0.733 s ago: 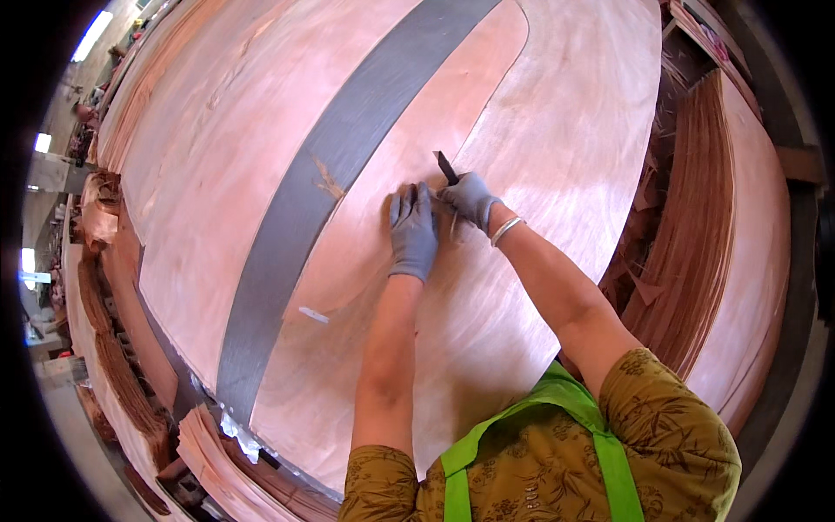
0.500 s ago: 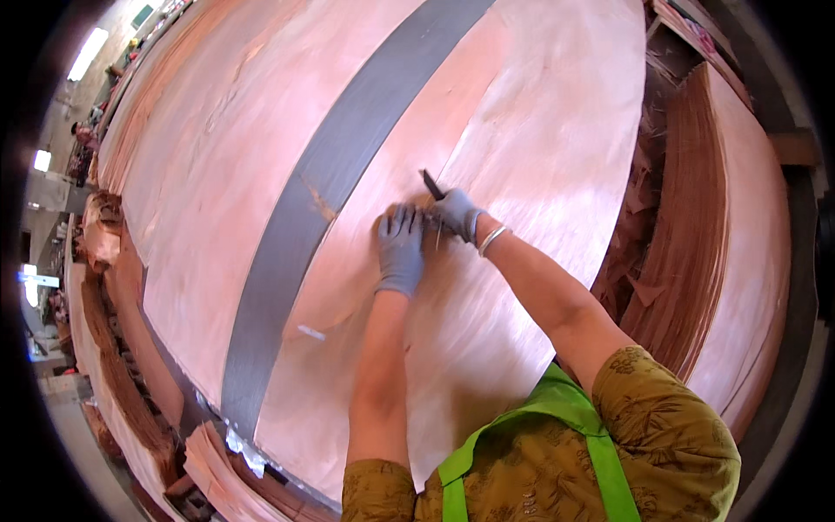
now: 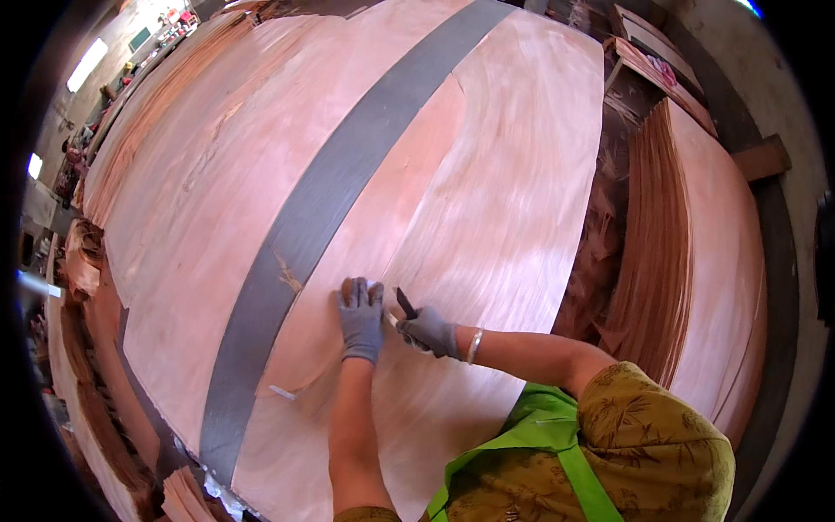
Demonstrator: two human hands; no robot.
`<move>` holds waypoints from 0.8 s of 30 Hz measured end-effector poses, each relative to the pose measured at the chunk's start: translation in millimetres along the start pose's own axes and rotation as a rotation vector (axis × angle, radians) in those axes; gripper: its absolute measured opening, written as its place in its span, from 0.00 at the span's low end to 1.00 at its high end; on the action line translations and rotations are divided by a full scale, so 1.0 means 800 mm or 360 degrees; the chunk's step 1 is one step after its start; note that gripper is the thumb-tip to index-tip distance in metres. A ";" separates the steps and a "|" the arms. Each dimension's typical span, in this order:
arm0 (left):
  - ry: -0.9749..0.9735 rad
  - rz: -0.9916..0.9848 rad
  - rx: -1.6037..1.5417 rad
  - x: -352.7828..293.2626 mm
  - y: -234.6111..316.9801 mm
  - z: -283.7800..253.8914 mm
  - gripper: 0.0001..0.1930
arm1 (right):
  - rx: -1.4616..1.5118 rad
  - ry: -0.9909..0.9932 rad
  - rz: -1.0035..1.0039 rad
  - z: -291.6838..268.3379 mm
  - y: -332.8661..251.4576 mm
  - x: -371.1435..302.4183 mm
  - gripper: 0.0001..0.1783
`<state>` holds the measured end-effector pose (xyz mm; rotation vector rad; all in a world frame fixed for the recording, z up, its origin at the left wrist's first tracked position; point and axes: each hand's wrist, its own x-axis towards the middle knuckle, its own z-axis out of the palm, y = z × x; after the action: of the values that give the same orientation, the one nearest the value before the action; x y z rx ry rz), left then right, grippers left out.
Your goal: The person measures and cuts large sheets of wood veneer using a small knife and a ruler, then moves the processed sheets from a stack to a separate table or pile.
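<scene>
The thin wood sheet (image 3: 487, 200) lies flat on the big counter (image 3: 322, 200), on the right of a long dark gray strip of bare counter that runs from the top down to the lower left. The left hand (image 3: 360, 320), in a gray glove, lies flat and spread out on the sheet, pressing down close to its left edge. The right hand (image 3: 429, 331), also in a gray glove, is closed around a small dark knife (image 3: 405, 304), and the knife sits just beside the left hand's fingers. Another wide wood sheet (image 3: 191, 174) lies on the other side of the gray strip, apart from the first one. The near sheet has lots of open room above the hands and to the right, up to its far edge. Past that right edge is a dark gap, and then a tall stack of thin sheets (image 3: 687, 252).
</scene>
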<state>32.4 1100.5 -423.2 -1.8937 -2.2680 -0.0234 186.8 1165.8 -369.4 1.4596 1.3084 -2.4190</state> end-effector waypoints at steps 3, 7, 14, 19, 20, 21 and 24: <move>0.0001 -0.0109 -0.0056 0.003 -0.005 -0.016 0.20 | -0.0220 -0.0154 -0.0254 -0.085 -0.024 -0.004 0.10; -0.0339 -0.0201 -0.0304 0.046 -0.008 -0.049 0.19 | -0.0692 0.0088 -0.0632 -0.303 -0.151 0.050 0.11; 0.0390 -0.0726 -0.0411 0.203 0.005 0.066 0.20 | -0.0646 0.0335 -0.0839 -0.543 -0.416 0.230 0.11; 0.0368 -0.0338 -0.0392 0.496 0.107 0.101 0.19 | -0.0614 0.0142 -0.0872 -0.583 -0.507 0.348 0.10; 0.0363 -0.0326 -0.0447 0.545 0.127 0.101 0.20 | -0.0641 0.0118 -0.0828 -0.587 -0.521 0.364 0.10; 0.0364 -0.0314 -0.0499 0.593 0.145 0.100 0.20 | -0.0668 0.0092 -0.0792 -0.590 -0.536 0.377 0.10; 0.0233 -0.0403 -0.0429 0.693 0.172 0.110 0.23 | -0.0666 0.0134 -0.0685 -0.577 -0.564 0.398 0.09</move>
<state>61.9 1677.2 -439.8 -1.6378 -2.4860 -0.5088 151.6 1883.8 -412.3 1.2770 2.1774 -2.1032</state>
